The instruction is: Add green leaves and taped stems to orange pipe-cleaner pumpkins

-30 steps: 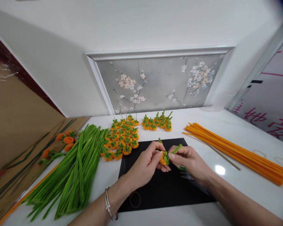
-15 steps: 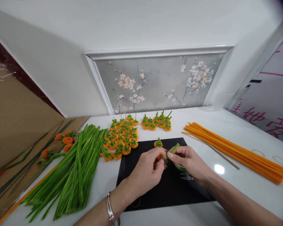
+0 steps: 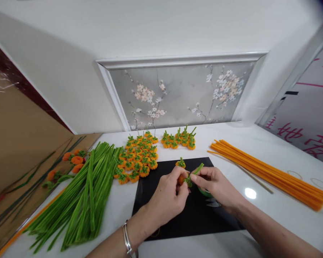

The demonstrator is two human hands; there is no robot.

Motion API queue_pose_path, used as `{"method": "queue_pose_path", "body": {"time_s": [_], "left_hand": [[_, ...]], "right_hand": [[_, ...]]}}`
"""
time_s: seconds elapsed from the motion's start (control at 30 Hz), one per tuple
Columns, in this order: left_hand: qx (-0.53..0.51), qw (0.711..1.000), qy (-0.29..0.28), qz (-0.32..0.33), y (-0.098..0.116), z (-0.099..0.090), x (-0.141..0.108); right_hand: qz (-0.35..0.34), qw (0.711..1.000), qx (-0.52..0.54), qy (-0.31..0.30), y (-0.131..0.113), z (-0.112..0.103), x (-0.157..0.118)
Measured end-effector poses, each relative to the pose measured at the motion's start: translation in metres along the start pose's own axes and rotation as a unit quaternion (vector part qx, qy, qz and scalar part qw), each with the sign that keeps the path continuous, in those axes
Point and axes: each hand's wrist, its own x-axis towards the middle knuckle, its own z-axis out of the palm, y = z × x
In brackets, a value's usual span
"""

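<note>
Over a black mat (image 3: 172, 218), my left hand (image 3: 169, 191) pinches a small orange pipe-cleaner pumpkin (image 3: 181, 179) with green leaves on its side facing right. My right hand (image 3: 214, 182) grips a green pipe cleaner (image 3: 198, 168) between thumb and forefinger, its free end pointing up and to the right. Where the green piece meets the pumpkin, fingers partly hide it. Just behind my hands, one finished-looking pumpkin with a green stem (image 3: 180, 163) sits on the mat. Scissors (image 3: 213, 203) and a green round object (image 3: 205, 192) lie partly under my right hand.
Green pipe cleaners (image 3: 94, 193) are heaped at left, orange pipe cleaners (image 3: 269, 172) at right beside a thin stick (image 3: 255, 179). Several small pumpkins (image 3: 138, 157) stand in rows behind the mat, with another cluster (image 3: 179, 139) near the wall. Orange flowers (image 3: 76, 161) lie far left.
My left hand has turned the pumpkin slightly, so more of its orange body and leaves show. My right hand has barely moved, still pinching the green pipe cleaner.
</note>
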Motion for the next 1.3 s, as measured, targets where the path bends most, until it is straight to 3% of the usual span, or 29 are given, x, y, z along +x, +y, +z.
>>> {"method": "queue_pose_path", "body": {"time_s": [0.17, 0.37, 0.5, 0.63, 0.77, 0.9, 1.1, 1.2, 1.3], "left_hand": [[-0.018, 1.000, -0.017, 0.015, 0.003, -0.002, 0.000], [-0.103, 0.995, -0.005, -0.013, -0.001, 0.002, 0.000], [-0.133, 0.990, 0.004, -0.045, -0.004, 0.006, 0.002], [-0.194, 0.978, 0.020, -0.070, -0.004, 0.008, 0.003], [-0.250, 0.964, 0.021, -0.093, -0.003, 0.006, 0.004], [-0.311, 0.941, 0.024, -0.129, -0.002, 0.006, 0.007], [-0.364, 0.909, 0.027, -0.202, -0.001, 0.004, 0.010], [-0.360, 0.905, 0.003, -0.228, 0.001, 0.000, 0.010], [-0.342, 0.916, -0.021, -0.208, 0.002, -0.004, 0.010]], "right_hand": [[0.020, 1.000, 0.007, 0.015, -0.002, 0.001, -0.001], [0.020, 0.999, 0.012, 0.027, -0.005, 0.004, -0.001], [-0.015, 1.000, -0.022, 0.011, -0.006, 0.005, -0.002], [-0.095, 0.988, -0.124, 0.007, -0.003, 0.005, -0.003], [-0.204, 0.940, -0.266, 0.055, 0.004, 0.006, -0.004], [-0.326, 0.851, -0.405, 0.073, 0.009, 0.005, -0.003], [-0.433, 0.757, -0.487, 0.052, 0.014, 0.001, -0.002], [-0.453, 0.749, -0.480, 0.048, 0.015, 0.000, -0.001], [-0.431, 0.782, -0.447, 0.058, 0.012, 0.000, -0.001]]}}
